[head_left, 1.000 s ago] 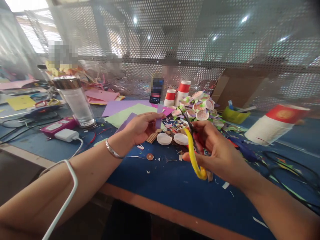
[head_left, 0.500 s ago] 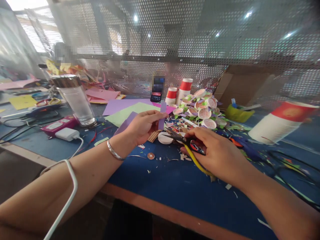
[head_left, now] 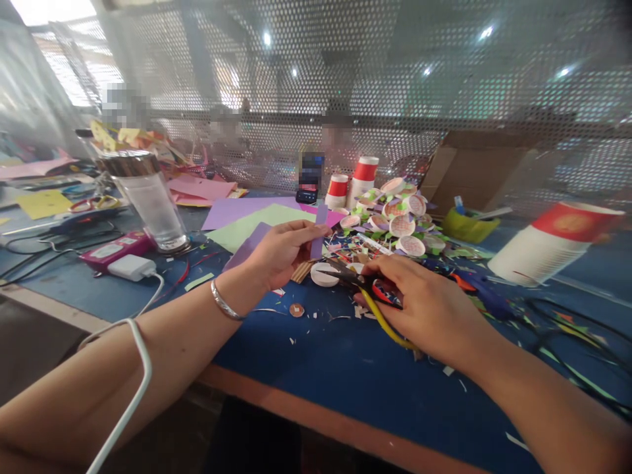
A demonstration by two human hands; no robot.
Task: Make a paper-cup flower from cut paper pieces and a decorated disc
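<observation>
While the left hand (head_left: pixel 279 253) pinches a purple paper strip (head_left: pixel 320 230) upright, the right hand (head_left: pixel 419 293) grips yellow-handled scissors (head_left: pixel 376 308), blades parted and pointing toward the left hand, near the strip's lower end.

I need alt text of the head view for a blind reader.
A person's left hand holds a purple paper strip; the right hand holds open scissors. On the blue table are paper scraps, a heap of round pieces and stacked red-and-white cups.
</observation>
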